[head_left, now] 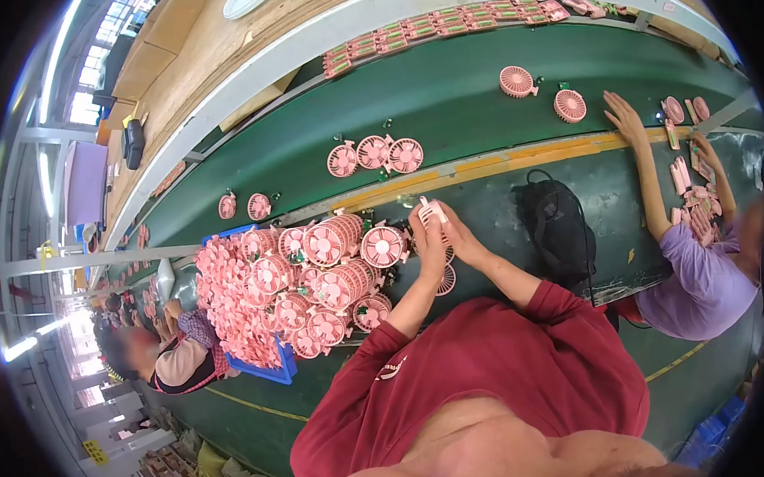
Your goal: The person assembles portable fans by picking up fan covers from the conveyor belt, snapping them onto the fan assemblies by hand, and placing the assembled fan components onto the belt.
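Observation:
Close together in front of my chest, my left hand (430, 245) and my right hand (466, 240) are both closed on a small pale pink slotted plastic part (433, 211). My fingers cover much of it, so its full shape is hidden. Just left of my left hand stands a pink fan head (382, 247) with its blades showing. Stacked rows of fan heads (340, 285) lie beside it. Below my hands, another round pink fan piece (446, 281) rests on the dark green bench, partly hidden by my left forearm.
A blue bin (283, 366) heaped with pink parts (233, 296) stands at left. Beyond runs a green conveyor belt (462, 102) carrying fan heads (372, 152). A black bag (557, 228) lies right of me. Co-workers sit at right, in a purple shirt (704, 279), and at left.

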Action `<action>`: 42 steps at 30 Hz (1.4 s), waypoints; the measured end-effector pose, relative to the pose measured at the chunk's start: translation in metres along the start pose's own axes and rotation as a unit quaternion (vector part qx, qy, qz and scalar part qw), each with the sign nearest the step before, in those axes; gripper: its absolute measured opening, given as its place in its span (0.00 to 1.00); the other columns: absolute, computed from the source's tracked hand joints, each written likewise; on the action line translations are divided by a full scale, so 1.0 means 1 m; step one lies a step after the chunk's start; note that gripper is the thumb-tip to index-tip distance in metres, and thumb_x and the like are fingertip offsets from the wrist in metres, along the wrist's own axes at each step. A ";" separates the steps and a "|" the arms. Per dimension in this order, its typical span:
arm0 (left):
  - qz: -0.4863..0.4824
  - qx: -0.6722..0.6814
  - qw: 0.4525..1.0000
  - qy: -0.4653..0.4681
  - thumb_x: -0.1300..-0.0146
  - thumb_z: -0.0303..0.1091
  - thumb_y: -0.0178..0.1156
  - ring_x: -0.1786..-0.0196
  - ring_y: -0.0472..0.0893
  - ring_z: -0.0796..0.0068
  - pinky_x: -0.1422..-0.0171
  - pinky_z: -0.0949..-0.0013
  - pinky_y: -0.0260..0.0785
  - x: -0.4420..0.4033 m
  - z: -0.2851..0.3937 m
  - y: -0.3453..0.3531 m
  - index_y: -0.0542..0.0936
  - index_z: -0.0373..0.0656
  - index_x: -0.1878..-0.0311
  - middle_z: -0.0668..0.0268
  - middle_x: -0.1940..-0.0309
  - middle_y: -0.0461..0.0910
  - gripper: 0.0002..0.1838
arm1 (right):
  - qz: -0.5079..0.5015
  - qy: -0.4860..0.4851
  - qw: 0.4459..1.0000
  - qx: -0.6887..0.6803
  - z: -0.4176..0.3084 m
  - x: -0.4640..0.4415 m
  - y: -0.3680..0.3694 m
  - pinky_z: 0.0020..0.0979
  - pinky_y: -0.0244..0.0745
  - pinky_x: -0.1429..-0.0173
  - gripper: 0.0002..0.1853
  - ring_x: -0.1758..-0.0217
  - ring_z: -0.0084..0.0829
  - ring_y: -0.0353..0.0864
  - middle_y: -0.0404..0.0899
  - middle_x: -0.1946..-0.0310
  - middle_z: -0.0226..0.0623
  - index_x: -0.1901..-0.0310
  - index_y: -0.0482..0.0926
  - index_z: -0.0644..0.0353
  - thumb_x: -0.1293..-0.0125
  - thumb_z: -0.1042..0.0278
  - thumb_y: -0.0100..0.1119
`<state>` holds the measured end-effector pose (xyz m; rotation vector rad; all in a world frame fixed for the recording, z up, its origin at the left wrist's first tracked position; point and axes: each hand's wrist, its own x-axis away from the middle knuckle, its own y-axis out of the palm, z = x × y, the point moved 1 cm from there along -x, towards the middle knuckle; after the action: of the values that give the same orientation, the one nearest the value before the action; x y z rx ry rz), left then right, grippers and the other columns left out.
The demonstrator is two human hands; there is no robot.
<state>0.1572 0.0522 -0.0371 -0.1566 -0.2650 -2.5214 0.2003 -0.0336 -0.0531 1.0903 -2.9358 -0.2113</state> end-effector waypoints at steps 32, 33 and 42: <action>-0.235 -0.671 0.635 0.302 0.42 0.30 0.57 0.51 0.80 0.60 0.43 0.56 0.69 -0.239 0.014 0.034 0.75 0.47 0.58 0.63 0.60 0.82 0.08 | -0.031 0.101 0.949 0.297 0.057 -0.012 -0.018 0.41 0.77 0.52 0.28 0.59 0.45 0.81 0.81 0.60 0.44 0.48 0.77 0.58 0.53 0.63 0.71; -0.207 -0.666 0.653 0.297 0.41 0.30 0.56 0.58 0.83 0.54 0.53 0.55 0.74 -0.235 0.028 0.032 0.73 0.45 0.57 0.56 0.63 0.82 0.09 | -0.013 0.071 0.957 0.279 0.056 -0.014 -0.024 0.40 0.78 0.56 0.21 0.65 0.43 0.83 0.83 0.64 0.47 0.53 0.80 0.61 0.51 0.65 0.69; -0.021 -0.453 0.866 0.210 0.37 0.30 0.57 0.62 0.83 0.53 0.60 0.56 0.73 -0.186 0.058 -0.007 0.67 0.37 0.51 0.47 0.64 0.80 0.14 | 0.232 0.045 0.971 -0.028 0.008 -0.047 -0.072 0.23 0.73 0.60 0.08 0.66 0.16 0.75 0.80 0.68 0.29 0.61 0.77 0.63 0.43 0.76 0.63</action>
<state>0.3086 0.1730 -0.0132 0.0439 1.1124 -2.4341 0.2823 -0.0559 -0.0676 0.3725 -2.9719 -0.2261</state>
